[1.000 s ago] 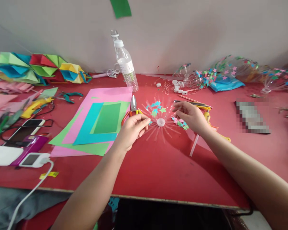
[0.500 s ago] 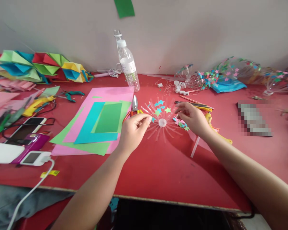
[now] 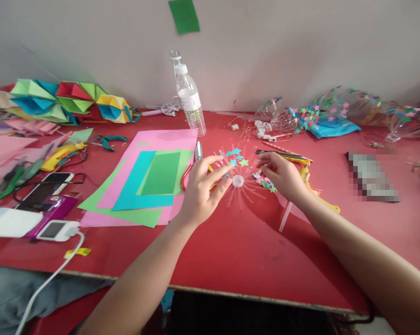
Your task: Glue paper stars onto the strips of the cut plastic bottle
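Observation:
A clear plastic bottle top cut into radiating strips lies neck-up on the red table, with small paper stars stuck on its far strips. My left hand hovers at its left side, fingers spread and reaching toward the white neck. My right hand is at its right side, fingertips pinched together over a strip; what they hold is too small to name. A little heap of loose paper stars lies under my right hand.
Pliers lie beside stacked pink, blue and green paper sheets. A water bottle stands at the back. A yellow glue gun is by my right wrist. Phones and a charger sit left, folded paper shapes behind.
My left hand has opened from a pinch at the strips' left edge to spread fingers reaching toward the neck. My right hand has barely moved.

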Motion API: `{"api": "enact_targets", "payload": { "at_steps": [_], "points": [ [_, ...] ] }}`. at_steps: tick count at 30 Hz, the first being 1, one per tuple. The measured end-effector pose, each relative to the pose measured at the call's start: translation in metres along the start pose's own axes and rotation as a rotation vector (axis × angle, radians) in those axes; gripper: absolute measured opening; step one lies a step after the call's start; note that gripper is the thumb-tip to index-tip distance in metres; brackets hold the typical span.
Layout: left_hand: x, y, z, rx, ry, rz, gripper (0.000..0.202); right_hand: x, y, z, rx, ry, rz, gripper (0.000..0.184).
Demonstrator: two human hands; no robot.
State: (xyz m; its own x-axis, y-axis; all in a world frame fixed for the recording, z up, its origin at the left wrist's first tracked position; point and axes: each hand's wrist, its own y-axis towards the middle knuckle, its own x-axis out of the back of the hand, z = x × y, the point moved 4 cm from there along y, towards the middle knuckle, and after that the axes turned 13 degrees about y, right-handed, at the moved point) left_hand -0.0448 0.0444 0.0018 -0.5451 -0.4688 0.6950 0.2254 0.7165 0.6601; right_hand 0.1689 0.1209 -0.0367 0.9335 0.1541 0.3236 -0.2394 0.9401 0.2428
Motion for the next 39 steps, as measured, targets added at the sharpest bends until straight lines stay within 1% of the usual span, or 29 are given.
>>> {"api": "enact_targets", "payload": {
  "at_steps": [6, 11, 15, 17, 21, 24, 29, 33, 36, 39],
  "points": [
    [0.004, -0.002, -0.003, -0.027, -0.039, -0.052, 0.024, 0.001, 0.001, 0.0, -0.012, -0.02, -0.013, 0.032],
    [0.004, -0.001, -0.003, -0.004, -0.078, -0.035, 0.02, 0.001, 0.001, -0.001, -0.033, -0.034, -0.003, 0.031],
    [0.003, 0.0, -0.002, 0.009, -0.074, -0.021, 0.027, 0.0, 0.001, 0.0, -0.028, -0.034, 0.003, 0.03],
    [0.003, 0.0, -0.003, -0.005, -0.068, -0.011, 0.026, 0.0, 0.0, -0.001, -0.031, -0.04, 0.009, 0.03],
    [0.004, -0.002, -0.002, -0.008, -0.079, -0.045, 0.021, 0.0, 0.0, 0.0, -0.023, -0.051, 0.014, 0.029],
    [0.004, -0.003, 0.0, 0.047, -0.106, -0.058, 0.019, 0.0, -0.001, 0.002, -0.014, -0.071, 0.014, 0.029],
    [-0.005, -0.005, 0.006, 0.267, -0.285, -0.001, 0.023, -0.001, -0.001, 0.004, -0.016, -0.108, 0.018, 0.028],
    [-0.012, -0.006, 0.007, 0.354, -0.39, 0.018, 0.022, -0.003, -0.001, 0.002, -0.032, -0.102, 0.019, 0.028],
    [-0.017, -0.007, 0.011, 0.384, -0.436, 0.034, 0.02, -0.004, 0.0, 0.002, -0.035, -0.075, 0.018, 0.029],
    [-0.018, -0.005, 0.014, 0.333, -0.334, 0.021, 0.013, -0.004, -0.001, 0.006, -0.016, -0.056, 0.015, 0.028]
  ]
}}
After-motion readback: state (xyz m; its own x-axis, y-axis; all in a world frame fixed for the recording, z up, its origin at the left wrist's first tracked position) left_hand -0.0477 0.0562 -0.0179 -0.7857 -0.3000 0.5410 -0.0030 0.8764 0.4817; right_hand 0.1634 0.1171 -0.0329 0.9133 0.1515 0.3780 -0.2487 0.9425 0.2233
